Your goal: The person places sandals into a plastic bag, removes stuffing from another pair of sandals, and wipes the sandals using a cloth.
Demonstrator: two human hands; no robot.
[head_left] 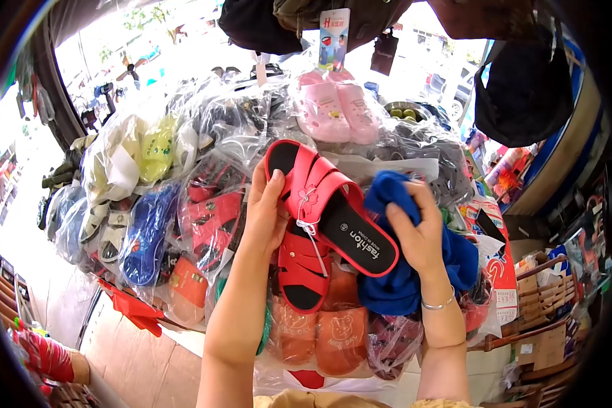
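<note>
A pair of red slide sandals (340,194) with black insoles hangs together by a white tie, the upper one tilted across the lower. My left hand (268,207) grips the upper sandal at its left side, fingers partly behind it. On the other side, my right hand (418,228) is closed on a blue cloth (391,285), which bunches up beside the sandal's toe end and drapes down to the right. Below the pair lie orange slippers (340,340) with a bear print, wrapped in clear plastic.
Plastic-bagged footwear covers the stand, including blue slippers (146,234), yellow-green ones (158,151) and pink clogs (336,109) at the back. Hats (523,92) hang overhead at the right. Wooden racks (544,299) stand on the right, and tiled floor (132,353) shows at lower left.
</note>
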